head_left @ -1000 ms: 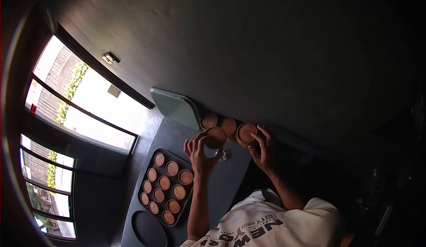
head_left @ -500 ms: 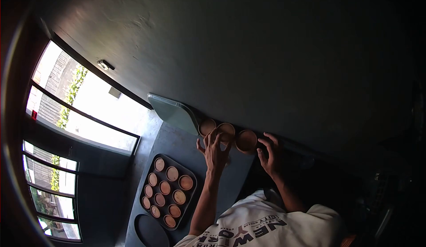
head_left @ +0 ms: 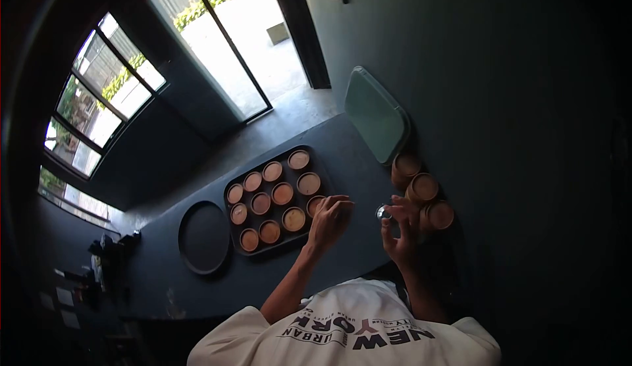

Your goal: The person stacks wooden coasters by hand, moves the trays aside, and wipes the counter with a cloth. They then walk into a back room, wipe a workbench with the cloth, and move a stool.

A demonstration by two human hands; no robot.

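Observation:
My left hand [head_left: 329,222] is over the table beside the right edge of a dark tray [head_left: 255,253], its fingers bent together; whatever they hold, if anything, is hidden. Several round, reddish-brown clay cups [head_left: 293,219] stand in rows on the tray, one partly covered by this hand. My right hand [head_left: 401,234] has thumb and fingers apart, close to a small shiny clear object [head_left: 382,212]. Just beyond it, brown cups [head_left: 422,187] stand grouped along the wall side, the nearest cup [head_left: 440,215] right by my fingers.
An empty round dark tray [head_left: 205,237] lies left of the cup tray. A greenish translucent panel [head_left: 376,117] leans against the wall at the table's far end. Glass doors and windows are at the upper left. Small dark items [head_left: 108,247] sit at far left.
The view has turned and shifted. My left hand has left the cups by the wall and is now near the tray. My right hand stays near the wall-side cups.

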